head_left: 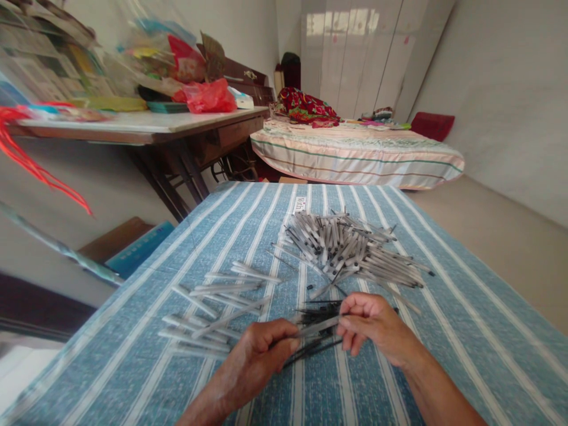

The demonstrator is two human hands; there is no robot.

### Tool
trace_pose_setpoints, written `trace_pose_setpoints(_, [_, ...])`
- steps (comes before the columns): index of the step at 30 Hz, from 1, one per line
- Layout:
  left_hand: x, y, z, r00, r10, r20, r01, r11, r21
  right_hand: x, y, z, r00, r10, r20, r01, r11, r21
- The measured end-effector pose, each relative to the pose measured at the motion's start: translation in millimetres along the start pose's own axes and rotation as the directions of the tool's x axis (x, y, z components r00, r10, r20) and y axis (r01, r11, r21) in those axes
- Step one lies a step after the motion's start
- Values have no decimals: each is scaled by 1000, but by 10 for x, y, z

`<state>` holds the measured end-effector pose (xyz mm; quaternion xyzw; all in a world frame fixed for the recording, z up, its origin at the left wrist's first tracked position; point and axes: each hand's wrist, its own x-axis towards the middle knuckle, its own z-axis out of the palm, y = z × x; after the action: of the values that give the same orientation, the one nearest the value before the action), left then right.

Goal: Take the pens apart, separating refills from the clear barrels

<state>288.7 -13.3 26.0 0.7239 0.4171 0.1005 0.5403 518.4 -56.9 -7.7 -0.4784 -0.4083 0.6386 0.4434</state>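
Note:
A pale, translucent thin tube [320, 325] is held level between my two hands. My left hand [261, 355] pinches its left end between thumb and fingers. At the right end, the thumb and index finger of my right hand [370, 325] are closed on it, the other fingers curled below. Under the tube lie several thin black sticks [310, 349], partly hidden by my hands. Farther back is a big heap of pale tubes with dark ends [341, 242]. Left of my hands, several whitish tubes [226, 290] lie loosely spread.
A blue striped cloth [133, 355] covers the table. Beyond it is a bed [355, 151]. On the left stands a side table [146, 127] with a red plastic bag [208, 96] and red strings [39, 171] hanging down.

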Motion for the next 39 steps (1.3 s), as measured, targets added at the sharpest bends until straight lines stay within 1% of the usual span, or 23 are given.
trace_pose_setpoints(5, [-8,-19,-6,1000,9,6,-9,1000,-18,11,5,-43,999,17,-29,-19,998,-53])
trace_pose_setpoints(12, [-18,14,-9,1000,-10,10,11,996,-86,-23,-33,-63,1000,3,3,-2,998,-62])
trace_pose_setpoints(17, [-14,-14,11,1000,-7,10,7,996,-88,-32,-29,-37,1000,13,14,-12,994,-106])
trace_pose_setpoints(21, [-12,-28,19,1000,1,20,1,995,-98,-47,-30,-49,999,-16,37,20,995,-102])
trace_pose_setpoints(24, [-34,-24,-69,999,14,49,-10,996,-84,-65,-60,-132,997,-71,-11,69,993,-92])
trace_pose_setpoints(27, [-100,-38,-301,997,34,68,-33,999,-16,-85,-110,-263,985,-125,-116,119,991,-53])
trace_pose_setpoints(28, [-130,-55,-403,998,36,55,-36,999,14,-89,-124,-302,980,-132,-150,127,991,-42])
trace_pose_setpoints(29, [-161,-83,-509,999,30,16,-31,998,47,-91,-134,-334,974,-134,-181,130,991,-36])
trace_pose_setpoints(31, [-218,-169,-712,991,16,-135,5,989,150,-85,-140,-366,967,-128,-221,120,992,-48])
trace_pose_setpoints(33, [-258,-292,-874,952,20,-305,69,959,276,-65,-123,-363,964,-109,-241,88,992,-95])
trace_pose_setpoints(35, [-274,-425,-983,913,54,-404,122,910,396,-36,-90,-342,965,-78,-250,37,985,-166])
trace_pose_setpoints(37, [-271,-533,-1045,888,90,-451,165,853,495,-9,-56,-325,965,-46,-258,-19,969,-245])
trace_pose_setpoints(39, [-256,-590,-1072,868,120,-482,203,800,565,6,-35,-323,965,-21,-261,-67,943,-325])
